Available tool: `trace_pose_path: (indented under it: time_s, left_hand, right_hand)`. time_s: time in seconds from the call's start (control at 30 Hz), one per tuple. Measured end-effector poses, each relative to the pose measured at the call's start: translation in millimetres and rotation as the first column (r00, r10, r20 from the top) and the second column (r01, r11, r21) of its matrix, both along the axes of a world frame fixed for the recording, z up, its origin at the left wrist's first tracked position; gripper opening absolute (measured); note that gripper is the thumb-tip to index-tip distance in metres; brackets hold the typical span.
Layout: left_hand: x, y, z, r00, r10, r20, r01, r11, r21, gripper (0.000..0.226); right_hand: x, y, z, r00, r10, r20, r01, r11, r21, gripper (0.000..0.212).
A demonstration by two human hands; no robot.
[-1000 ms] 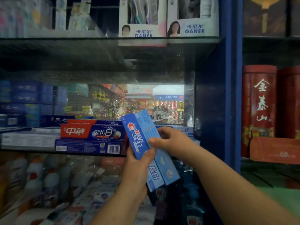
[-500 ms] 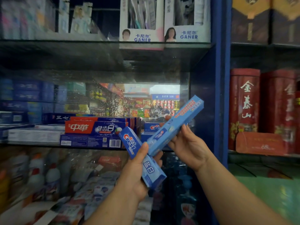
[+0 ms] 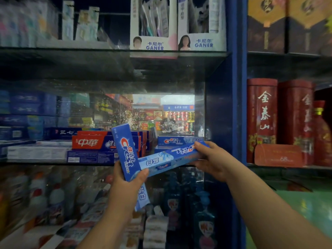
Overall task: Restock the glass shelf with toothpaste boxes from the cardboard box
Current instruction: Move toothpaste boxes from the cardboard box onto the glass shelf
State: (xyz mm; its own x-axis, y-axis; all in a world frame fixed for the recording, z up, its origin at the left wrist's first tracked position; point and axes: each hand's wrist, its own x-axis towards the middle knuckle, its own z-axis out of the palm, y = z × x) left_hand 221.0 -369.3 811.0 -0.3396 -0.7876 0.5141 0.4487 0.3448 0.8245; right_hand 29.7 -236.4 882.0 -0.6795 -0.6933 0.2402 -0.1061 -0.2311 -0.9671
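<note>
The upright toothpaste box (image 3: 126, 153) is bright blue, with red and white Crest lettering. The slanting toothpaste box (image 3: 172, 159) is a paler blue, whitish toward its middle, with white characters. At the glass shelf's (image 3: 45, 163) front edge, a carton (image 3: 89, 142) is half red with white characters, half dark blue. The frame post (image 3: 235, 105) is deep blue; the tins (image 3: 261, 112) past it are red with white script.

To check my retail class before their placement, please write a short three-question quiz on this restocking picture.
1. True or false: the left hand holds nothing.
2. The right hand holds its Crest toothpaste box: A) upright B) nearly level C) pointing straight down.
3. How many Crest boxes are in the hands?
Key: 1 false; 2 B; 3 two.
</note>
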Motion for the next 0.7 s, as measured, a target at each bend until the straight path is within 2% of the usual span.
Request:
trace_pose_path:
  time_s: [0.1,0.23,0.33,0.43,0.53,0.6,0.7]
  left_hand:
    - [-1.3,-5.6,0.0,1.000,-0.025,-0.016,0.026,0.999,0.023,0.039]
    - [-8.4,-8.6,4.0,0.988,-0.105,-0.117,0.119,0.985,0.122,0.033]
    - [-15.7,-4.0,5.1,0.983,-0.105,-0.147,0.123,0.985,0.119,0.035]
    - [-21.9,-4.1,6.4,0.984,-0.045,-0.172,0.062,0.994,0.093,0.035]
    - [-29.8,0.9,9.5,0.992,-0.015,-0.127,0.018,1.000,0.023,0.036]
    - [-36.8,7.7,10.8,0.998,-0.020,-0.059,0.017,0.999,-0.043,0.041]
    - [-43.1,10.5,12.9,0.998,-0.068,0.009,0.068,0.994,-0.085,0.048]
  right_hand:
    - [2.8,-2.8,2.0,0.998,0.013,0.067,-0.003,0.991,-0.135,0.030]
    - [6.7,-7.8,0.1,0.993,0.006,0.120,0.028,0.959,-0.281,0.050]
    - [16.5,-16.7,1.2,0.987,0.072,0.147,-0.013,0.930,-0.368,0.056]
    - [23.3,-23.5,7.3,0.982,0.100,0.157,-0.032,0.922,-0.387,0.044]
    - [39.1,-34.6,8.9,0.973,0.199,0.117,-0.158,0.943,-0.294,0.021]
    - [51.8,-45.2,4.9,0.959,0.265,0.094,-0.234,0.937,-0.259,0.022]
    - [47.3,-51.4,7.3,0.988,0.155,0.021,-0.143,0.950,-0.277,0.031]
